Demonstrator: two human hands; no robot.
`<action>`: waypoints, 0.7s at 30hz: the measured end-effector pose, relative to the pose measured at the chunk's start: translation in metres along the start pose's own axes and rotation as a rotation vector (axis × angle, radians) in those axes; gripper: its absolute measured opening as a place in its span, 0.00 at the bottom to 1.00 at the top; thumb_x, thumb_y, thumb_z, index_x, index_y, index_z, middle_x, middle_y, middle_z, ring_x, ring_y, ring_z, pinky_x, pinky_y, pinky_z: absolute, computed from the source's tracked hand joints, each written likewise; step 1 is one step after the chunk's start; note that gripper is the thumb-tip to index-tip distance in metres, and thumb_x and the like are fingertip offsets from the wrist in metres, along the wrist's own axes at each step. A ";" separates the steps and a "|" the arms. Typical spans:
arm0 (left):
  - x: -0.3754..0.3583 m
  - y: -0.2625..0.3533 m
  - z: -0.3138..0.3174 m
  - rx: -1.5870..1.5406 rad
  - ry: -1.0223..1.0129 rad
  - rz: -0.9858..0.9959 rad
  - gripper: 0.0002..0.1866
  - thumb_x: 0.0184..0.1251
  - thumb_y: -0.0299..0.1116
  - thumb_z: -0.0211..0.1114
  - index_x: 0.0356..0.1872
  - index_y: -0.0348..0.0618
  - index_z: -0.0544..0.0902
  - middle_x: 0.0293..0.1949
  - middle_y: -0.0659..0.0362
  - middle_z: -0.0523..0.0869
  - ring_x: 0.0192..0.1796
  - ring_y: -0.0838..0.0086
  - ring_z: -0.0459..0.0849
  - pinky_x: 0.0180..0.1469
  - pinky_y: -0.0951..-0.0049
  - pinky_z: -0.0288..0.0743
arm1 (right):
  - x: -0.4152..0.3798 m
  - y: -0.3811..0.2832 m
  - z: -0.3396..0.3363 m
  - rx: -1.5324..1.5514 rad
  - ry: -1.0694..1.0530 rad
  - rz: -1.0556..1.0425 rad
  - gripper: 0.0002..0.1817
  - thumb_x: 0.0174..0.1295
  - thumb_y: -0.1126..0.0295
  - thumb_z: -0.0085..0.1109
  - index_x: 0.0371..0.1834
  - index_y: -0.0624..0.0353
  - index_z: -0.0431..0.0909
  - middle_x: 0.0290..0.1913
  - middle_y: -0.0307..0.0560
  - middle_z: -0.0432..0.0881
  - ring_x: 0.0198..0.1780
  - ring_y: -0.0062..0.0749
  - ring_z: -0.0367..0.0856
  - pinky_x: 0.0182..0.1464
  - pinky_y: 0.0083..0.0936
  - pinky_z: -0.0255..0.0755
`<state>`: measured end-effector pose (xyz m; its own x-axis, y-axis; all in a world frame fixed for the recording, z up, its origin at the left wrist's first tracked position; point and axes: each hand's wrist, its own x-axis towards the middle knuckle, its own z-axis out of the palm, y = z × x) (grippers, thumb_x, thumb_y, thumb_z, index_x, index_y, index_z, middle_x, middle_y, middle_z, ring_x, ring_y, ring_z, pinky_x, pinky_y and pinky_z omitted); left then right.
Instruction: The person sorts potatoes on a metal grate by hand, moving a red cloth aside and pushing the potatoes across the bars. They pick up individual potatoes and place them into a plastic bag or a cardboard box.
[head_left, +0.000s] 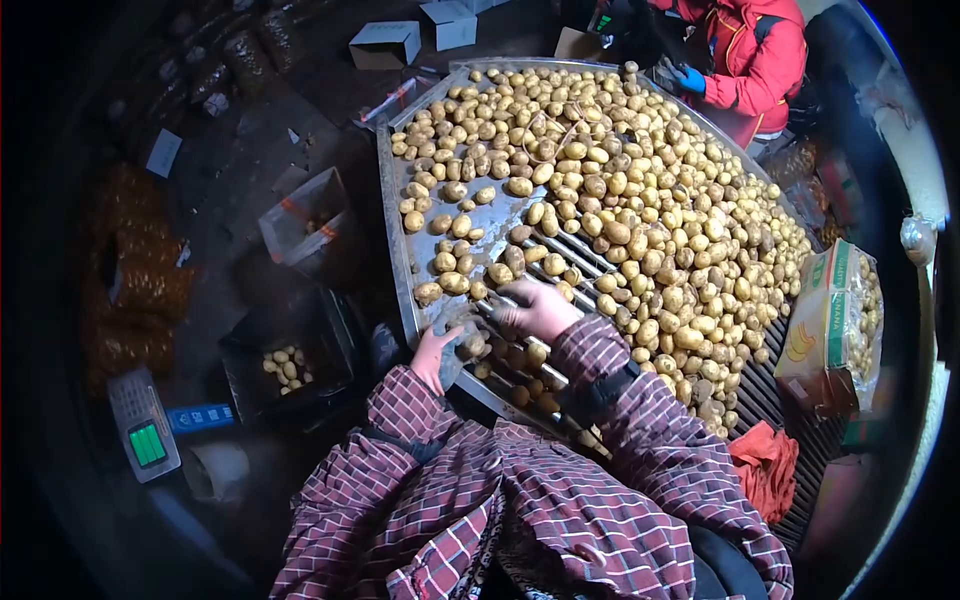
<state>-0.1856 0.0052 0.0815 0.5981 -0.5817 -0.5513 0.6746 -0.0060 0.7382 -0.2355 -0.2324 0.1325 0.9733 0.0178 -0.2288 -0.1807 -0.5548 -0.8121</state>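
Potatoes [650, 200] cover much of a metal sorting table [395, 225] with a grille of bars [575, 245]. At its near left edge is my left hand [437, 355], with grey-looking fingers curled round a potato [472, 346]. My right hand [540, 309] reaches in from the right, low over the bars, its fingers smeared by motion and pointing at the left hand. Loose potatoes lie just beyond both hands, and more show between and below the bars under my right wrist.
A person in a red jacket [755, 60] with a blue glove works across the table. A banana box [825, 320] of potatoes stands right, near a red cloth [765, 468]. On the left are a black crate [335, 335] holding potatoes, a white bin [300, 215] and a scale [145, 425].
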 end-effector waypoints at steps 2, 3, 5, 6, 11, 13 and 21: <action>0.002 -0.002 -0.013 0.027 0.049 -0.070 0.23 0.66 0.27 0.61 0.62 0.38 0.72 0.54 0.58 0.81 0.52 0.69 0.81 0.57 0.67 0.73 | 0.021 0.007 -0.013 -0.456 0.301 0.080 0.22 0.56 0.54 0.65 0.49 0.53 0.80 0.46 0.51 0.80 0.51 0.44 0.79 0.52 0.38 0.74; 0.001 0.000 -0.014 0.014 0.085 -0.056 0.23 0.66 0.27 0.61 0.62 0.38 0.72 0.54 0.58 0.81 0.52 0.69 0.81 0.57 0.66 0.74 | 0.038 0.024 -0.014 -0.500 0.348 0.047 0.21 0.54 0.57 0.66 0.49 0.53 0.77 0.45 0.52 0.77 0.49 0.45 0.79 0.50 0.39 0.75; -0.004 0.003 -0.014 -0.012 0.159 -0.031 0.22 0.66 0.27 0.61 0.61 0.38 0.73 0.53 0.58 0.82 0.52 0.69 0.81 0.56 0.65 0.75 | 0.061 0.020 -0.012 -0.639 0.182 0.162 0.23 0.53 0.59 0.66 0.52 0.53 0.74 0.49 0.53 0.74 0.50 0.47 0.79 0.50 0.40 0.75; 0.000 -0.004 -0.017 -0.009 0.121 0.027 0.21 0.67 0.28 0.60 0.61 0.39 0.74 0.52 0.57 0.82 0.51 0.68 0.83 0.54 0.63 0.77 | 0.067 0.012 -0.009 -0.710 0.102 0.189 0.24 0.54 0.61 0.65 0.54 0.52 0.72 0.52 0.54 0.73 0.51 0.47 0.79 0.50 0.40 0.75; 0.001 -0.004 -0.018 -0.560 -0.400 -0.070 0.21 0.73 0.43 0.50 0.63 0.49 0.73 0.53 0.51 0.81 0.40 0.69 0.85 0.35 0.70 0.82 | 0.076 0.029 -0.012 -0.559 0.013 0.235 0.29 0.54 0.66 0.59 0.63 0.45 0.68 0.61 0.55 0.70 0.58 0.50 0.76 0.56 0.40 0.73; -0.022 0.033 0.024 -0.394 -0.128 -0.004 0.25 0.73 0.49 0.47 0.64 0.48 0.70 0.59 0.49 0.77 0.38 0.67 0.85 0.32 0.75 0.82 | 0.072 0.053 -0.018 -0.019 0.076 0.273 0.33 0.50 0.68 0.64 0.64 0.46 0.69 0.62 0.50 0.73 0.59 0.42 0.75 0.59 0.32 0.71; -0.005 0.025 0.029 -0.539 -0.137 -0.028 0.27 0.67 0.36 0.59 0.64 0.39 0.65 0.56 0.50 0.75 0.50 0.59 0.81 0.49 0.59 0.80 | -0.015 0.046 0.001 1.100 -0.057 0.160 0.22 0.63 0.66 0.56 0.60 0.59 0.71 0.51 0.41 0.76 0.51 0.23 0.73 0.51 0.24 0.71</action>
<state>-0.1840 -0.0154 0.1143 0.5396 -0.6877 -0.4857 0.8366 0.3732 0.4011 -0.2587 -0.2576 0.0976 0.9247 0.0660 -0.3750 -0.3581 0.4854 -0.7976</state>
